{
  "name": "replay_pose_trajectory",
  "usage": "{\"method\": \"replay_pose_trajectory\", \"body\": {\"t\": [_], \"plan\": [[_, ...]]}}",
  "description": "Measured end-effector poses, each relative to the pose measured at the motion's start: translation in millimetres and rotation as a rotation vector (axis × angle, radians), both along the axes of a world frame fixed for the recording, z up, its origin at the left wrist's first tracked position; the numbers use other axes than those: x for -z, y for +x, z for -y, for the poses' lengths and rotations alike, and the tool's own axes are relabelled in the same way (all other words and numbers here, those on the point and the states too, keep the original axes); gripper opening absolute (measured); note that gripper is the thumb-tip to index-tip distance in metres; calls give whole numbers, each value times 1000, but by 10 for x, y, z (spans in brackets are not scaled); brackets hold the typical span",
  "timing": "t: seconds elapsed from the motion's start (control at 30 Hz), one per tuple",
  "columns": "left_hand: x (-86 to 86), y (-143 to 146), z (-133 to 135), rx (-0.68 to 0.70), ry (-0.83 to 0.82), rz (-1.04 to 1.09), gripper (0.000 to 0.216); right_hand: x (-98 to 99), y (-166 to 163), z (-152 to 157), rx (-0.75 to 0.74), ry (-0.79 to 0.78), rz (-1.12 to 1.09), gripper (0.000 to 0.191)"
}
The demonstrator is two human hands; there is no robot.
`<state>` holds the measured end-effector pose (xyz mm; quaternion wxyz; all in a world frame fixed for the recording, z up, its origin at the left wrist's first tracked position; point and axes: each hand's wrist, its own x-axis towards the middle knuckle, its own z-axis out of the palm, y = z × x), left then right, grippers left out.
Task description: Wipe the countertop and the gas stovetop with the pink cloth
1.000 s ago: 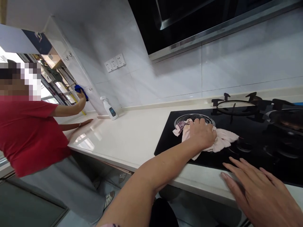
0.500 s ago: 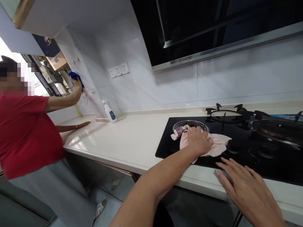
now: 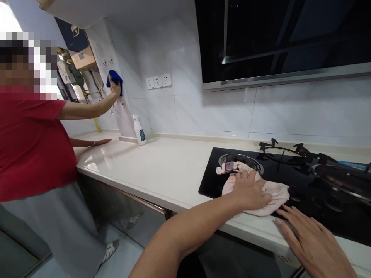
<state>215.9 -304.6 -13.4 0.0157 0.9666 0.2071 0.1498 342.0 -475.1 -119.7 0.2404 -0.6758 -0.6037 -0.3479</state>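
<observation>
My left hand (image 3: 251, 191) presses down on a pale pink cloth (image 3: 276, 192), its fingers bent into the fabric. The cloth lies bunched on the front left of the black glass gas hob (image 3: 210, 181), with a printed label showing at its far end. Just behind it is the left burner ring (image 3: 240, 159), partly covered. My right hand (image 3: 311, 239) is open, fingers spread, resting at the hob's front edge and the counter edge beside the cloth; it holds nothing.
A black pan support (image 3: 282, 154) and a dark burner (image 3: 344, 179) stand farther right. The range hood (image 3: 275, 79) overhangs the hob. A white spray bottle (image 3: 139, 131) is by the wall. At left, a person in red (image 3: 37, 143) holds a blue cloth (image 3: 115, 79) against the wall.
My left hand and the pink cloth have slid nearer the hob's front edge. My right hand stays spread there. The co-worker's blue cloth has moved along the wall. The view has shifted slightly.
</observation>
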Motion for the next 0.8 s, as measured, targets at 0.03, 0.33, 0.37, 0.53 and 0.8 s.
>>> {"method": "replay_pose_trajectory", "body": {"t": [0.03,0.33,0.37,0.53,0.8], "plan": [[5,-41,2,15,-12,12,63,16,11,2,3,-4,-3,58],[3,-119,-44,48,-81,39,61,-3,38,60,-7,-43,94,47],[-3,-117,-48,46,-80,35,60,-15,37,65,-20,-34,120,46],[-34,-125,-48,46,-68,22,59,-57,4,84,-52,-11,145,51],[-47,-130,-41,47,-86,23,56,-93,-59,63,25,-24,102,50]]}}
